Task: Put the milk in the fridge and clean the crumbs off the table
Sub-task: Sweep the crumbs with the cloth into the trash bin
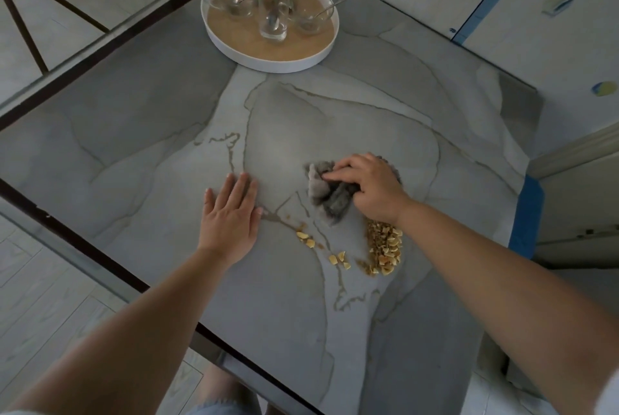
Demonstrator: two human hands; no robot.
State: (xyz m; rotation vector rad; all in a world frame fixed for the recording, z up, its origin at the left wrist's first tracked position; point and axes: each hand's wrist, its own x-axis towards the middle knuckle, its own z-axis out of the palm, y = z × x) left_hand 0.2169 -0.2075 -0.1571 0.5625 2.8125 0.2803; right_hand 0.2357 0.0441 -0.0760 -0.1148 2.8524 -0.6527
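A grey marble-patterned table [140,146] fills the view. My right hand [370,188] grips a crumpled grey cloth [326,195] pressed onto the tabletop. Just below that hand lies a heap of yellow-brown crumbs [383,248]. A few loose crumbs [306,238] trail to the left of the heap. My left hand [232,217] rests flat on the table, fingers spread, to the left of the cloth and crumbs. No milk and no fridge are in view.
A round white tray [268,61] with several glass cups, spoons and a glass jug stands at the far side of the table. The table's dark edge runs along the left and near side. Pale floor lies to the left; white panels stand to the right.
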